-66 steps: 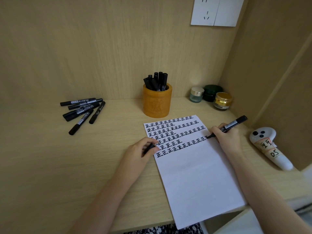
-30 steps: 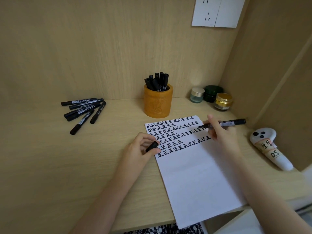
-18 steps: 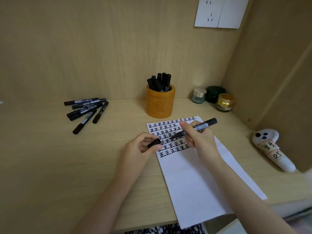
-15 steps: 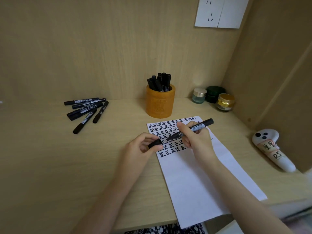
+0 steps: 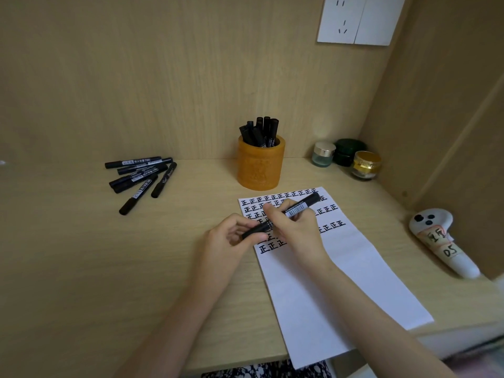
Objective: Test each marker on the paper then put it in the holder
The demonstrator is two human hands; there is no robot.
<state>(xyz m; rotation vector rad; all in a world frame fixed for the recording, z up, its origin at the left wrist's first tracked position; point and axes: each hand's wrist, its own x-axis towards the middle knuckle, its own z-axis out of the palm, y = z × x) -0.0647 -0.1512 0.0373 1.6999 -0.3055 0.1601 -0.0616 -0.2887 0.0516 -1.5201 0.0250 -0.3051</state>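
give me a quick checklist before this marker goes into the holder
1. Cap seated: cannot tell. The left hand pinches the cap at the tip end of the marker, but fingers hide the joint.
2. Grip on marker: ok. The right hand holds its barrel.
3. Room in holder: probably ok. The stored markers bunch towards the left, leaving some opening at the right.
4. Path to holder: ok. Only the flat paper lies between.
5. Holder upright: ok.
6. Next ones ready: ok. Loose markers lie on the desk to the left.
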